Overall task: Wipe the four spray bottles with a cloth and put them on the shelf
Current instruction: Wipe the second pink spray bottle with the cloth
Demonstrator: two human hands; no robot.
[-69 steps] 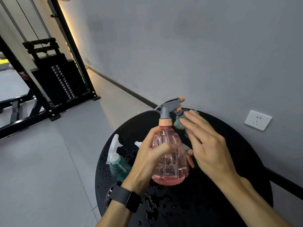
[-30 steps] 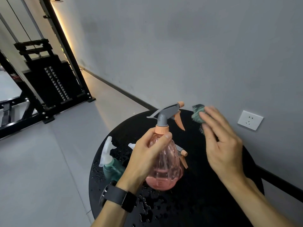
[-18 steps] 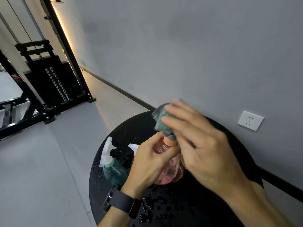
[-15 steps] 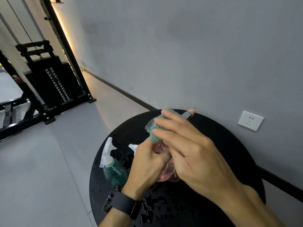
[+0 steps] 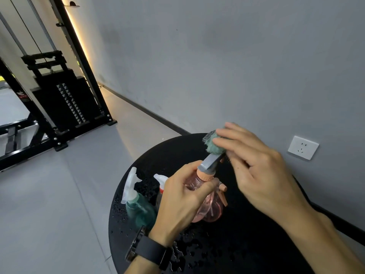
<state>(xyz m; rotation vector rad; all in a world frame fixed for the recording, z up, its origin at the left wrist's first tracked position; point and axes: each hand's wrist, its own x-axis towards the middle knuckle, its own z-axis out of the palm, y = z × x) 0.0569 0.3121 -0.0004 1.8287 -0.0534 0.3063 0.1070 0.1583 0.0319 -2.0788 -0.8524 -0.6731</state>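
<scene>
My left hand (image 5: pixel 185 198) grips the neck of a pink transparent spray bottle (image 5: pixel 210 206) with a grey spray head (image 5: pixel 211 162), tilted over the black round table (image 5: pixel 246 244). My right hand (image 5: pixel 256 171) holds a green cloth (image 5: pixel 212 144) against the far end of that spray head. A teal bottle with a white trigger (image 5: pixel 136 206) stands at the table's left edge. Behind my left hand another bottle's white spray top (image 5: pixel 161 179) shows, and a further peach trigger (image 5: pixel 223 194) peeks out beside the pink bottle.
Water drops dot the table top. A grey wall with a white socket (image 5: pixel 303 147) rises right behind the table. A black weight machine (image 5: pixel 63 99) stands on the grey floor to the left. No shelf is in view.
The right hand brought the cloth onto the spray head and has slid it along the head to its far tip. The left hand has kept hold of the pink bottle and tilted it.
</scene>
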